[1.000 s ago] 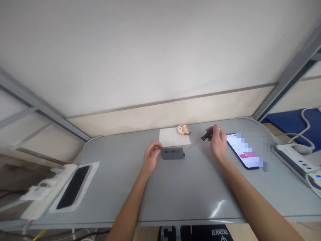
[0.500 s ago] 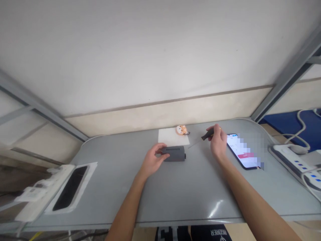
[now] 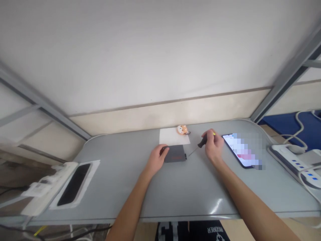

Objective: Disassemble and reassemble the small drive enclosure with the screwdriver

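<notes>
A dark grey box-shaped device (image 3: 176, 153) with faint red lettering on its upper face lies on the grey table. My left hand (image 3: 157, 158) grips its left end between thumb and fingers. In my right hand (image 3: 213, 144) is a screwdriver (image 3: 203, 140) with a black and yellow handle. Its thin shaft slants down to the left, and the tip is close to the small black part at the device's right end; whether they touch is too small to tell.
Behind the device are white paper (image 3: 168, 136) and an orange-and-white animal figure (image 3: 182, 130). A lit phone (image 3: 238, 152) lies right of my right hand, beside a power strip (image 3: 296, 167). At left are a dark phone (image 3: 74, 184) and a white power strip (image 3: 51, 189).
The device has been turned, so its lettered face now shows instead of the slotted one. My right hand and the screwdriver have moved slightly left, and the tip is lower.
</notes>
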Available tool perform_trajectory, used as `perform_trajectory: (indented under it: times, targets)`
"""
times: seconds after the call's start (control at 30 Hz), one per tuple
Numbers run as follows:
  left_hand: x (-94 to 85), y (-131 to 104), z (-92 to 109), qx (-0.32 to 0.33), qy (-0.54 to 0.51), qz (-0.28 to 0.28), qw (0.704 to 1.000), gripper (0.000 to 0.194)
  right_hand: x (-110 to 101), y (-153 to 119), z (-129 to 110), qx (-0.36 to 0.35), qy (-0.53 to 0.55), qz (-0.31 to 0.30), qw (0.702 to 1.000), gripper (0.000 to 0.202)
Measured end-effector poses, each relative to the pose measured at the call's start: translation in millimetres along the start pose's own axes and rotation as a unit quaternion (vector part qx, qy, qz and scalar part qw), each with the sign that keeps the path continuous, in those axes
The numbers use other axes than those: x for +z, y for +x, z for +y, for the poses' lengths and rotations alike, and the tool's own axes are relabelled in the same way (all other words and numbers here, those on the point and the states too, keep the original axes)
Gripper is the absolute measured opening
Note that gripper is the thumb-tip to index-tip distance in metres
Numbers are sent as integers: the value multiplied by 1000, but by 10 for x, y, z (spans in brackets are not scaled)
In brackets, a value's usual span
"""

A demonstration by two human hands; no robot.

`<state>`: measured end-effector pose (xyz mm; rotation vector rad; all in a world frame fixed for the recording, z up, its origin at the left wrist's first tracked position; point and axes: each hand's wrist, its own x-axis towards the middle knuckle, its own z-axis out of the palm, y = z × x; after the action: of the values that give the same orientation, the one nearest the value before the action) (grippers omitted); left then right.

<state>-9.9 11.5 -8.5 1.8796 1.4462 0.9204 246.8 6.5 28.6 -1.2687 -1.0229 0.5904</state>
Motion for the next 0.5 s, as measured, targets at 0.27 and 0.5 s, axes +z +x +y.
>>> perform_trajectory:
  times: [0.27, 0.5]
  targets:
    - [47, 10, -43, 90, 49, 2, 995, 22, 125, -328, 59, -260, -82, -73, 959, 32]
    - [53, 29, -40, 106, 46, -2, 993, 20, 150, -339, 19, -444, -86, -59, 890, 22]
